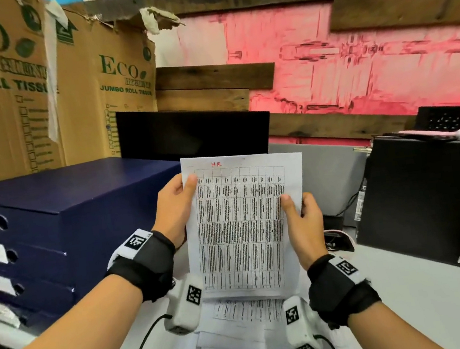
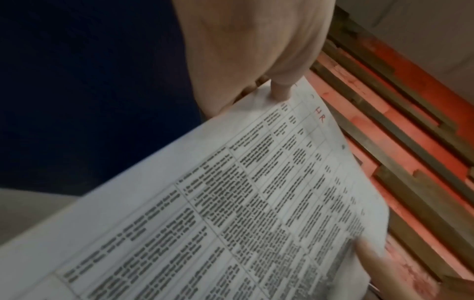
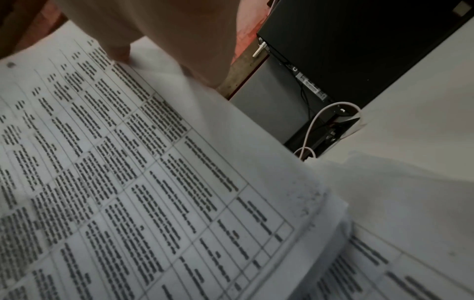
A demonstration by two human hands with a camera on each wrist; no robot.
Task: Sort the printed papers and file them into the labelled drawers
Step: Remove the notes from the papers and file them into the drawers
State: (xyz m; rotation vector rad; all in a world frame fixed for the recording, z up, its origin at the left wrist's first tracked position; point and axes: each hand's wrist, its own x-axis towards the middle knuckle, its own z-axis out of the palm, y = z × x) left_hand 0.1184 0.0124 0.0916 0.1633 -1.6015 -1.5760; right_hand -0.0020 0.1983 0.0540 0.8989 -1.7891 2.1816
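I hold a printed sheet (image 1: 243, 224) upright in front of me; it carries a dense table and "HR" in red at the top. My left hand (image 1: 176, 207) pinches its upper left edge, thumb on the front. My right hand (image 1: 304, 223) pinches the right edge lower down. Up close, the left wrist view has the same sheet (image 2: 231, 203) under my left hand (image 2: 256, 60); the right wrist view has that sheet (image 3: 128, 172) under my right hand (image 3: 166, 40). A stack of printed papers (image 1: 243, 338) lies on the white desk below. Dark blue labelled drawers (image 1: 55, 224) stand at the left.
Behind the sheet stands a black monitor (image 1: 194, 132). A black computer tower (image 1: 428, 196) sits at the right with cables beside it. Cardboard boxes (image 1: 9, 85) rise behind the drawers. The white desk (image 1: 428, 309) runs to the right of the stack.
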